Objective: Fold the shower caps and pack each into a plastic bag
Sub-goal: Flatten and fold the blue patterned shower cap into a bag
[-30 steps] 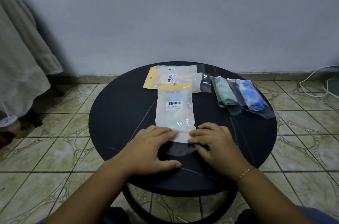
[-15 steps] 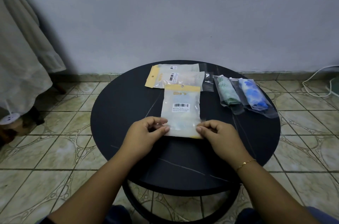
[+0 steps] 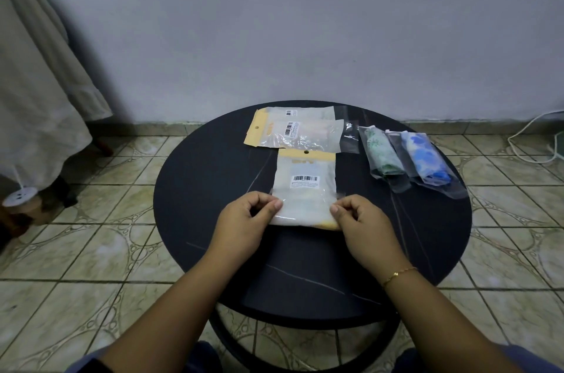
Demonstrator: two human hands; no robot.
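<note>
Black and round, the bench [image 3: 213, 189] fills the middle of the frame, and two bare forearms are stretched up onto it from the lower edge. The left hand [image 3: 244, 221] and the right hand [image 3: 361, 220] are set side by side just below the centre, knuckles up and fingers curled inward. By each hand a lower corner of a frosted plastic bag [image 3: 306, 189] is pinched between thumb and forefinger, the left hand at the bag's left edge and the right hand at its right edge. A thin gold bracelet [image 3: 398, 274] is seen on the right wrist.

The bag is laid flat at the centre of the bench, its long axis running from the hands toward the top of the frame. Its yellow header with a punched hole points to the far side, and a barcode label is seen on its upper half. What is inside cannot be made out clearly.

Above it, two more yellow-headed bags [image 3: 294, 133] are overlapped crosswise, headers to the left. In the right middle of the frame, a green patterned shower cap [image 3: 381, 152] and a blue patterned shower cap [image 3: 422, 160] are seen rolled inside clear bags, side by side and angled toward the lower right.
</note>
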